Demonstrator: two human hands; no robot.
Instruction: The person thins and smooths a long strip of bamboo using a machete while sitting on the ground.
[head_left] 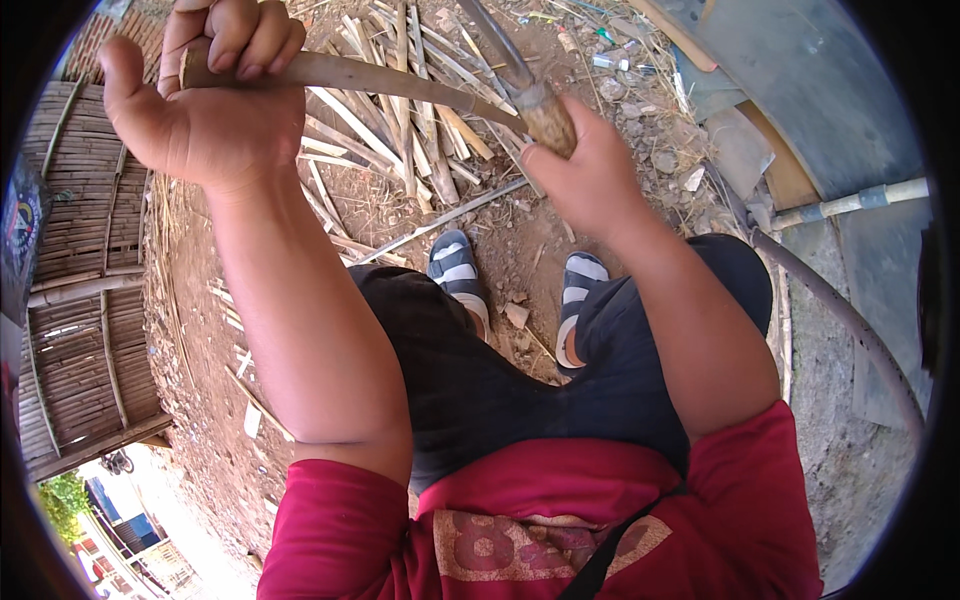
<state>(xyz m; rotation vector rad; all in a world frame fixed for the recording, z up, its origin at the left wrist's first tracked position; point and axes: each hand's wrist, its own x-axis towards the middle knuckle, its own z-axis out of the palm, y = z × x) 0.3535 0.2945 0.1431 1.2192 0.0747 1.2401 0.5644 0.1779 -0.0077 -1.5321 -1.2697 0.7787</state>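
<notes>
In left hand [228,118], curved brown strip [390,82]

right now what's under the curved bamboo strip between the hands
Below the curved bamboo strip, split slats lie jumbled on brown dirt; whatever lies directly behind the strip is hidden.

Bright daylight fills the scene, burning out to white near the lower-left edge of the dirt ground [200,350]. The right hand [590,180] looks slightly blurred. Bamboo panels [80,205] bend along the black rim.
</notes>
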